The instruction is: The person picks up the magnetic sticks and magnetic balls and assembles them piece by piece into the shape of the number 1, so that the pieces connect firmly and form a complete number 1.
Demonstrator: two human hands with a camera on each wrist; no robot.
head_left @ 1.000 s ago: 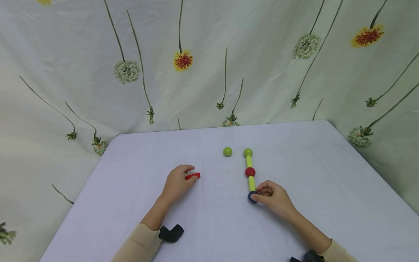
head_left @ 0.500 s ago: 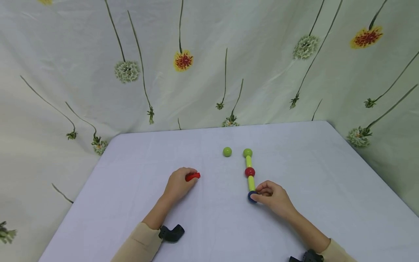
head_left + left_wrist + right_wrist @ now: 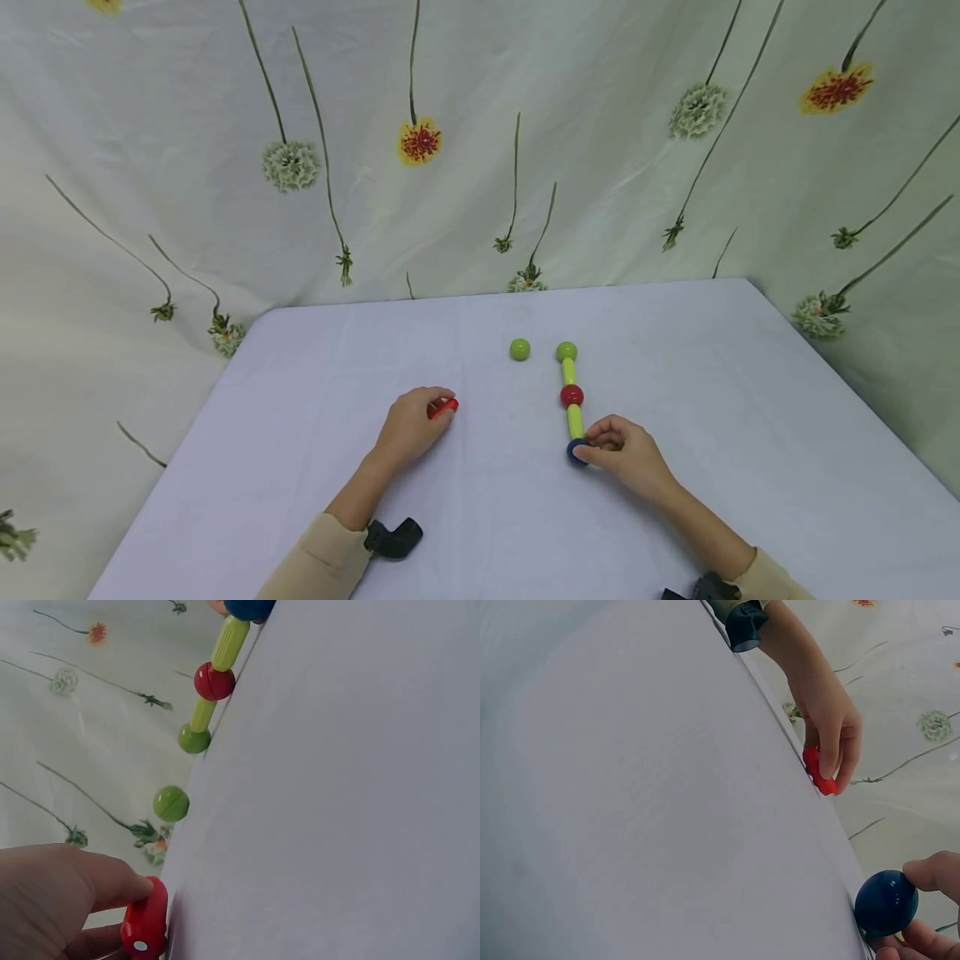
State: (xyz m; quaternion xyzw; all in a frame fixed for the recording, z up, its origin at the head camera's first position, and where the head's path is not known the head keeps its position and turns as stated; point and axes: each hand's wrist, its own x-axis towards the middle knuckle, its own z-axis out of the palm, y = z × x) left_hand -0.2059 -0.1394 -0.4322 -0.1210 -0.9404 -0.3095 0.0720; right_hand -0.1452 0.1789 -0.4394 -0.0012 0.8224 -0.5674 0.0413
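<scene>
A short red toy rod (image 3: 448,406) sits between the thumb and fingers of my left hand (image 3: 408,427), low over the table. The left wrist view shows a pale round spot on the end of this red rod (image 3: 147,921). My right hand (image 3: 628,457) pinches a blue ball (image 3: 885,904) with thumb and fingertips. That ball forms the near end of a straight chain: a yellow-green rod (image 3: 574,422), a red ball (image 3: 572,395), another yellow-green rod (image 3: 568,371) and a green ball (image 3: 567,352). Fingers partly cover the blue ball in the head view.
A loose green ball (image 3: 520,349) lies left of the chain's far end. The white-covered table (image 3: 675,358) has its back edge against a flower-printed curtain (image 3: 600,150). Black wrist cameras (image 3: 394,538) sit on both wrists.
My left thumb and fingers have closed in on the red rod, which has turned slightly in the grip. The right hand and chain stay where they were.
</scene>
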